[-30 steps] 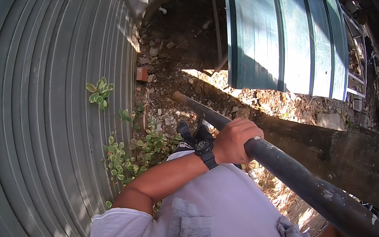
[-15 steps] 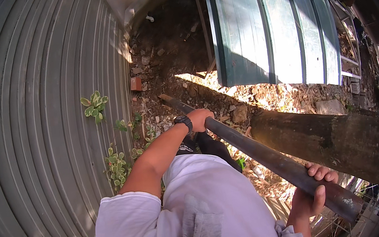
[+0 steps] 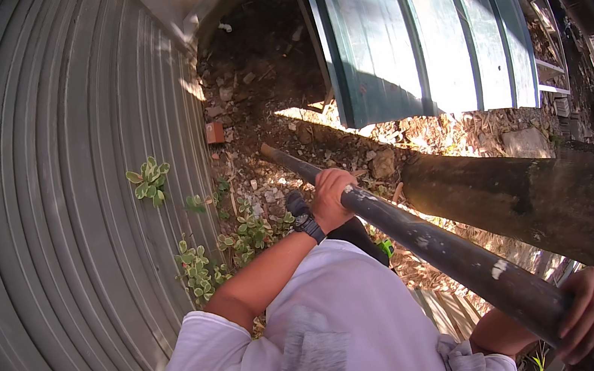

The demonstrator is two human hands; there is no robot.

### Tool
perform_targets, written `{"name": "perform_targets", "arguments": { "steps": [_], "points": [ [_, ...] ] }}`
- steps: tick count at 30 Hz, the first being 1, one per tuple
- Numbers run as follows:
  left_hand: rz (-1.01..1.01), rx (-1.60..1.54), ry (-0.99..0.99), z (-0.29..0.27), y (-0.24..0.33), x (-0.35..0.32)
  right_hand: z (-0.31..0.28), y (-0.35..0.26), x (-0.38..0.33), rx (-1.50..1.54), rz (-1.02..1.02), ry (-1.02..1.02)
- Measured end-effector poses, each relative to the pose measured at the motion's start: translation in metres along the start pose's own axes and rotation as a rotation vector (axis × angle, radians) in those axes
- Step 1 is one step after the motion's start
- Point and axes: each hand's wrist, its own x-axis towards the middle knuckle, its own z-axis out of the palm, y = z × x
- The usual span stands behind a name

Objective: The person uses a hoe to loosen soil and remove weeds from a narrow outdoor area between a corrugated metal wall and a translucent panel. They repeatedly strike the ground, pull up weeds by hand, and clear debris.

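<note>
A long dark pipe (image 3: 434,243) with pale worn patches slants across my front, from the ground ahead up to my right side. My left hand (image 3: 332,199), with a black watch on its wrist, is wrapped round the pipe's middle stretch. Near its closer, upper end, my right hand (image 3: 592,307) grips it with the fingers over the top. The far tip of the pipe is down by the rubble; whether it touches the soil I cannot tell.
A grey corrugated metal wall (image 3: 76,178) rises along my left, with leafy plants (image 3: 254,233) at its foot. Ahead lie an orange brick (image 3: 214,132) and loose stones. Green metal sheeting (image 3: 398,42) stands at the far right, and a thick log-like trunk (image 3: 511,193) lies below it.
My right hand has moved outward to the right, and the pipe has risen closer to me at that end. My left hand has shifted slightly right and nearer, still round the pipe.
</note>
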Motion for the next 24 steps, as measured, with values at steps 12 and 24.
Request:
{"name": "perform_targets", "arguments": {
  "steps": [12,24],
  "points": [
    [-0.213,0.142,-1.055,0.019,-0.147,0.029,-0.007,0.061,-0.128,-0.46,0.291,0.757],
    [-0.352,0.184,-0.647,0.085,-0.101,-0.001,-0.103,0.018,-0.196,-0.285,0.325,1.098]
  ]
}}
